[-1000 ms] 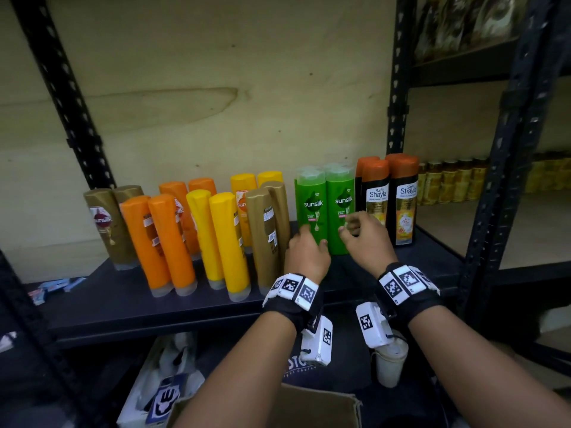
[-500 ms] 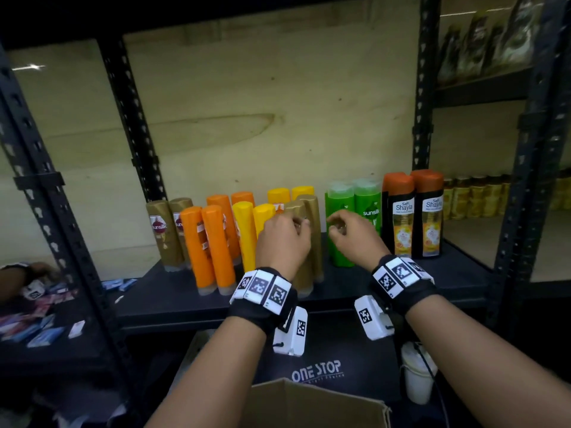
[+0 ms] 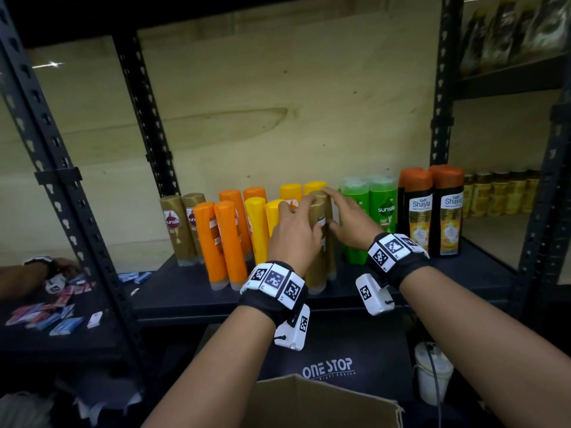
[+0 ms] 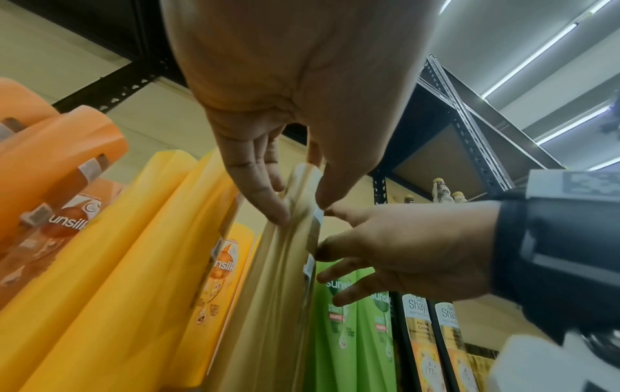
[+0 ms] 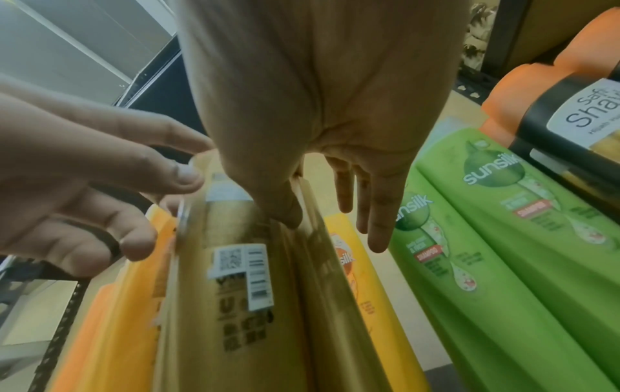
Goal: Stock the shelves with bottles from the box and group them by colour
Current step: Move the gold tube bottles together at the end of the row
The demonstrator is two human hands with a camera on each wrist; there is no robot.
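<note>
**Both hands on the gold bottles, mid-shelf**

Left hand (image 3: 293, 239) grips the front gold bottle (image 3: 318, 242) near its top: fingers curled round its left side, thumb on the right edge, per the left wrist view. Right hand (image 3: 349, 223) is on the pair's right side w/ fingers fairly straight & spread; index reaches up past the bottle tops, thumb presses the seam between the two gold bottles in the right wrist view. Second gold bottle (image 3: 330, 239) stands just behind/right of the first, touching it. Both upright on the dark shelf (image 3: 191, 291), barcode side facing the person.

L of the pair: yellow bottles (image 3: 256, 230), two in front & two behind, touching the gold ones. Then four orange bottles (image 3: 216, 242), then two more gold bottles (image 3: 176, 227) at far left, label forward. R of the pair: two green bottles (image 3: 381, 208), partly hidden by the right hand, then black bottles w/ orange caps (image 3: 448, 211) at the shelf's right end.

Below the shelf, an open cardboard box (image 3: 309, 403) sits at the bottom edge of the head view; contents not visible. White tub (image 3: 432, 372) to its right. Next bay left: another person's hand (image 3: 58, 267) over scattered small packets (image 3: 46, 316). Next bay right: row of amber jars (image 3: 500, 193).
</note>
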